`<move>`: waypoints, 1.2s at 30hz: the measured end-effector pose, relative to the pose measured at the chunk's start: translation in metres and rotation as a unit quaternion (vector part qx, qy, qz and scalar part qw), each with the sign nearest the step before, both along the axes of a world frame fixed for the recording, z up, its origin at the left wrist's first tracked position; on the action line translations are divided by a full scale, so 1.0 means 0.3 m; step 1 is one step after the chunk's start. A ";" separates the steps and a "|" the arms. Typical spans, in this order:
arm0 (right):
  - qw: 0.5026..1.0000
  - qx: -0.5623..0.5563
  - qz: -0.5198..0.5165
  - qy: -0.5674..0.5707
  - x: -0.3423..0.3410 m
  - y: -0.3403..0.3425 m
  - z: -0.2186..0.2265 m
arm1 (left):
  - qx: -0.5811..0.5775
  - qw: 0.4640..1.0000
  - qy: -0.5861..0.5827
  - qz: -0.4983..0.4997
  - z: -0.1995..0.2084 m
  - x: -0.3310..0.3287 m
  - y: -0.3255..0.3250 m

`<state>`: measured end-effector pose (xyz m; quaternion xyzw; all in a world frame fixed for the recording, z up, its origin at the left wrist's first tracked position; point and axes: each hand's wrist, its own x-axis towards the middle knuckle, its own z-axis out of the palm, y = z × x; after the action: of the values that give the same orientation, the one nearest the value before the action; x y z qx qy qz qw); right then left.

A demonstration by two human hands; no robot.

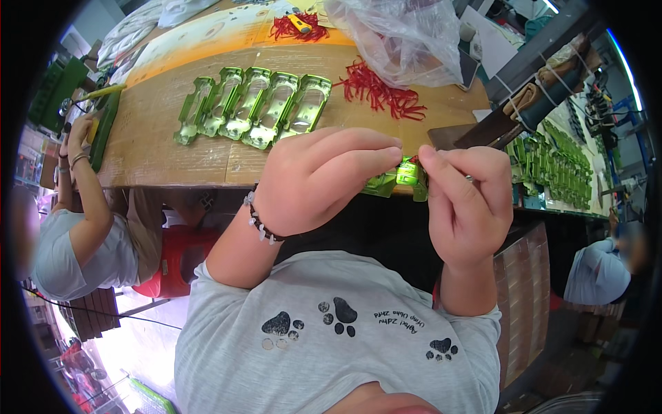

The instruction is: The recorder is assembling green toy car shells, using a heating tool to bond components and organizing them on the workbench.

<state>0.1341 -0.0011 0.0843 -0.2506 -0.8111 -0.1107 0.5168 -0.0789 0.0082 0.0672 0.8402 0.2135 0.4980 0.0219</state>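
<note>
One green part (407, 174) between fingers (381, 157)

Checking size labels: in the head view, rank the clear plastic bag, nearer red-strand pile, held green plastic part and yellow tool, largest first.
1. Clear plastic bag
2. Nearer red-strand pile
3. Held green plastic part; partly hidden, ranked by visible portion
4. Yellow tool
</note>
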 end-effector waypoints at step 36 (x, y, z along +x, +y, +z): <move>0.746 -0.485 0.258 0.378 0.150 -0.289 -0.357 | -0.597 0.718 -0.156 -0.323 -0.298 0.237 -0.113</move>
<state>0.1793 -0.0878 -0.0228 -0.2703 -0.5276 0.5383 0.5990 -0.0079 -0.0256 -0.0220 0.5813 0.1762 0.3538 0.7113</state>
